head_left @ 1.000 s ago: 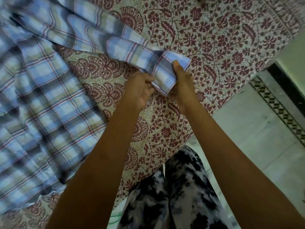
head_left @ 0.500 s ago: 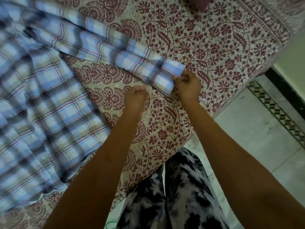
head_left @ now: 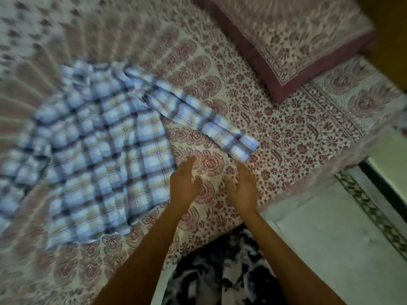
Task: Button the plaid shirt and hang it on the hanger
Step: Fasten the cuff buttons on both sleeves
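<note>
1. Since the earlier frames the cuff (head_left: pixel 243 147) has been let go by both hands; they are now pulled back toward the body, and the view is swung wider, so more of the bed is taken in.
2. The plaid shirt (head_left: pixel 99 155) is laid flat on the printed bedsheet (head_left: pixel 297 133), well left of the cuff; the sleeve (head_left: pixel 193 111) is stretched out from the shirt body to the cuff.
3. The left side of the frame is badly blurred, so the button placket cannot be told as done or undone.
4. No hanger is seen. A pillow (head_left: pixel 286 40) is set well beyond the cuff, toward the far right.
5. Left hand (head_left: pixel 185 183): held just below and left of the cuff, not touching it, fingers loosely spread, nothing held.
6. Right hand (head_left: pixel 242 188): held directly below the cuff, apart from it, fingers loosely apart, nothing held. Palms are turned roughly toward each other.
7. Both forearms are extended forward over the bed edge.
8. Handling judgement: thin woven cotton, light, soft and floppy, no slip risk, nothing fragile but the buttons.
9. The shirt is best taken at stiffer parts: collar, placket edges or shoulder seams; a pinch in mid-fabric is likely to bunch it.
10. The step in hand is judged as cuff finished, front buttons or hanging next.
</note>
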Available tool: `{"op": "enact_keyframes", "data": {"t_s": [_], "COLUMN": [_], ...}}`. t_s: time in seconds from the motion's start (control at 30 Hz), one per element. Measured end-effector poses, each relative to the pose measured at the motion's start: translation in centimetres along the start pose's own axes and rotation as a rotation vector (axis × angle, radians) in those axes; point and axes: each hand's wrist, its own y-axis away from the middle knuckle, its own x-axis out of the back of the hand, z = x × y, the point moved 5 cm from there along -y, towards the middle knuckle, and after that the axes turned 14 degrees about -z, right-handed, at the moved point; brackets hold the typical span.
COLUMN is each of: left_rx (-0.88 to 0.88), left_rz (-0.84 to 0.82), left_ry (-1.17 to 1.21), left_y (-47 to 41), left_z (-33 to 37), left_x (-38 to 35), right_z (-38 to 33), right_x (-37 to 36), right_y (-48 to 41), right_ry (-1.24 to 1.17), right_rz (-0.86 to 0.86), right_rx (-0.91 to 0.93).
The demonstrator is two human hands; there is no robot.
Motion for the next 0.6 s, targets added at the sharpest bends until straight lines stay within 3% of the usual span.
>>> {"op": "enact_keyframes", "data": {"t_s": [0.27,0.6], "left_rx": [0.064,-0.006], "left_rz": [0.154,0.337], "left_ry": [-0.101,-0.078], "left_y": [6.6,16.6], "left_z": [-3.9,-14.0], "left_x": [5.3,12.2], "right_z": [-8.4,-18.1], "right_x": [-2.7,-12.9], "right_y": [2.3,9.2], "right_ry": [0.106,0.289], "right_rz": [-0.087,-0.101], "right_rx": [0.159,0.282]}}
